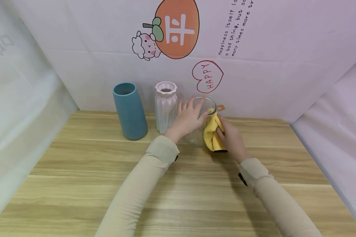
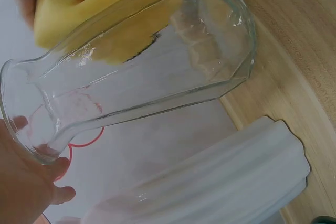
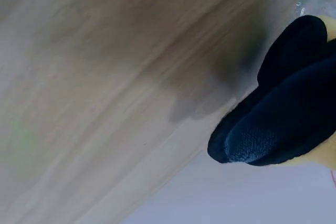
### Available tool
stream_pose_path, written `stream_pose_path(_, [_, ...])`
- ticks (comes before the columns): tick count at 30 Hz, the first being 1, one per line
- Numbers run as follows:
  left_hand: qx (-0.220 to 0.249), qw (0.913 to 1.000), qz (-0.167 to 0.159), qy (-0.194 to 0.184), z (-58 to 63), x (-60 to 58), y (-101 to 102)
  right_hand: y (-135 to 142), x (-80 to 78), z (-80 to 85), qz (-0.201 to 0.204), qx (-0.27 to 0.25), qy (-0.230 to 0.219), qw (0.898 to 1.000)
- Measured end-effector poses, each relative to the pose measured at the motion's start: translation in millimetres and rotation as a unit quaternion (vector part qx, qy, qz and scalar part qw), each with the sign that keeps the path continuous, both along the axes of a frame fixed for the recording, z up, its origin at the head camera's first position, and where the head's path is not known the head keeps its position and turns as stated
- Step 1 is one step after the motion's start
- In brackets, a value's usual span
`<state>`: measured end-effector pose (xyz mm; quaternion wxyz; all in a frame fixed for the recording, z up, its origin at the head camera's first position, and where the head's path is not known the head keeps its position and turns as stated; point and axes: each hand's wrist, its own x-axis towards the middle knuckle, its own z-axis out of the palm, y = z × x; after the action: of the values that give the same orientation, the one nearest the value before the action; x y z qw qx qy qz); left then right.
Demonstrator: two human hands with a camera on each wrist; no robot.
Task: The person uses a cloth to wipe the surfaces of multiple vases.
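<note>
A clear glass vase (image 1: 195, 139) (image 2: 173, 85) stands upright near the back of the wooden table. My left hand (image 1: 186, 121) (image 2: 26, 177) holds it by the rim and neck, with the fingers around the glass. My right hand (image 1: 233, 140) grips a bunched yellow cloth (image 1: 211, 135) (image 2: 123, 35) with a dark edge and presses it against the vase's right side. Close up in the right wrist view, the cloth's dark part (image 3: 294, 108) fills the right side; the right hand is out of sight there.
Left of the glass vase stands a white fluted vase (image 1: 163, 112) (image 2: 220, 177), close to my left hand. Further left is a taller blue vase (image 1: 130, 115). A printed white backdrop (image 1: 106, 65) rises behind the wooden table (image 1: 178, 197), with white sheets at both sides.
</note>
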<state>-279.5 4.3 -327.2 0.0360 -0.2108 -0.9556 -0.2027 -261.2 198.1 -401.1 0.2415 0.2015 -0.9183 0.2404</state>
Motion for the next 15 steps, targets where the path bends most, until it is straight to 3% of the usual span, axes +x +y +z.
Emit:
stream_pose_path(5, [0.015, 0.9997, -0.008, -0.019, 1.0, -1.3, -0.8, -6.8, -1.3, 0.9, 0.023, 0.009, -0.014, 1.0])
stream_pose_path(9, [0.028, 0.9991, -0.012, -0.029, 1.7, -0.9, -1.3, -8.4, -1.6, -4.3, 0.029, 0.017, -0.047, 0.998])
stream_pose_path(15, [0.034, 0.999, -0.006, -0.03, -0.6, 0.2, -0.3, -2.5, 0.2, -14.2, 0.032, 0.05, -0.062, 0.996])
